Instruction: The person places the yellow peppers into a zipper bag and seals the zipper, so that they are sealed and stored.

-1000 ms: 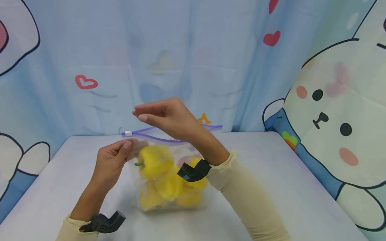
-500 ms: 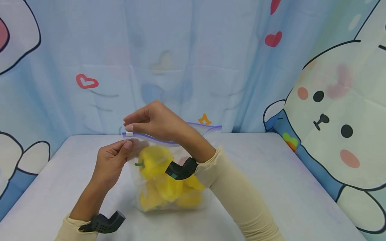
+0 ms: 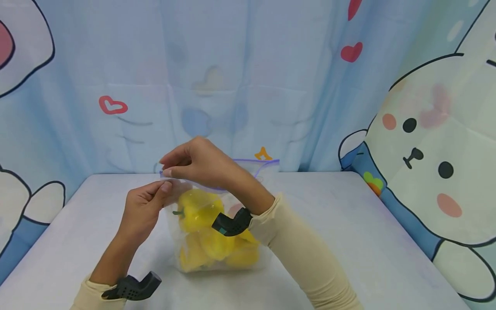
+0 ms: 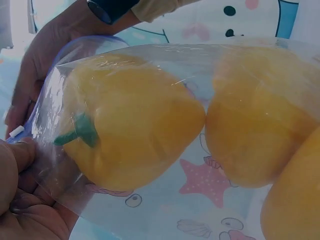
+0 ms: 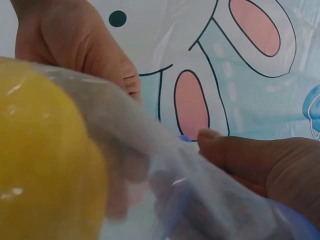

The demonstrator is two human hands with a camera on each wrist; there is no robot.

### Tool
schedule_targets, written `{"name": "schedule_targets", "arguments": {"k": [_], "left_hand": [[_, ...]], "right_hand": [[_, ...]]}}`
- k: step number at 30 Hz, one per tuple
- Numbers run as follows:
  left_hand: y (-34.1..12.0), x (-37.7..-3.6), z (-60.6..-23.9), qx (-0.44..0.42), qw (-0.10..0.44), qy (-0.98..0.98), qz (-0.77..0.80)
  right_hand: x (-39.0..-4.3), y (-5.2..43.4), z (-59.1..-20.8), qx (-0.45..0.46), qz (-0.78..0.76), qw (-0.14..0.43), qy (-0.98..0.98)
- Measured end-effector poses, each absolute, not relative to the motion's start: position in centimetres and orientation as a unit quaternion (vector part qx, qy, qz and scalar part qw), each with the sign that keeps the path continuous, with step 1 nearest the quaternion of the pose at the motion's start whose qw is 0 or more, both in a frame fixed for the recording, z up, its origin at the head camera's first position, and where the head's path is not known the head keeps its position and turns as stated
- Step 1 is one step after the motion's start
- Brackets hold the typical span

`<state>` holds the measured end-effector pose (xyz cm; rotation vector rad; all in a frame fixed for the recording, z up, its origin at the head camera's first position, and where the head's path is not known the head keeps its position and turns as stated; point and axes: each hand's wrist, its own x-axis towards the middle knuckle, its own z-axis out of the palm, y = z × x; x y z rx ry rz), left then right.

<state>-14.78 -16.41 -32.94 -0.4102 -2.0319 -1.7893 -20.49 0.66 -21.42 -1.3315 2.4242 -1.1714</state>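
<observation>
A clear zip bag (image 3: 172,241) with a purple zip strip stands upright on the table, with several yellow bell peppers (image 3: 199,206) inside. One pepper's green stem shows through the plastic. My left hand (image 3: 143,211) pinches the bag's left edge just below the zip, thumb on the near side. Above it, my right hand (image 3: 203,163) reaches across the bag's top, thumb and fingers pinching at the zip's left end. The white slider (image 4: 17,131) sits there, largely covered by that hand in the head view. In the right wrist view my right thumb (image 5: 220,145) lies against the strip.
The white table (image 3: 329,224) extends around the bag. Behind it hangs a light blue curtain (image 3: 271,64) with cartoon prints. A black wrist camera (image 3: 232,221) on the right arm hides some of the peppers.
My right hand has come left and down from above the bag onto the left end of the zip, and its fingers have drawn together. The left hand has kept its hold on the bag.
</observation>
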Motion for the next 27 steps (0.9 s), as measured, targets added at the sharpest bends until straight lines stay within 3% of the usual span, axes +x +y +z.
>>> {"name": "schedule_targets", "arguments": {"k": [5, 17, 27], "left_hand": [[-16.5, -14.7, -32.9, -0.162, 0.213, -0.735, -0.623], [-16.3, -14.2, -31.9, -0.167, 0.314, -0.726, -0.588], [-16.6, -14.4, -31.9, -0.208, 0.331, -0.715, -0.58]], "right_hand": [[-20.7, 0.7, -21.8, -0.444, -0.378, 0.065, 0.81], [-20.4, 1.0, -22.1, -0.465, -0.363, 0.031, 0.807], [-19.9, 1.6, -23.0, -0.469, -0.368, -0.021, 0.803]]}}
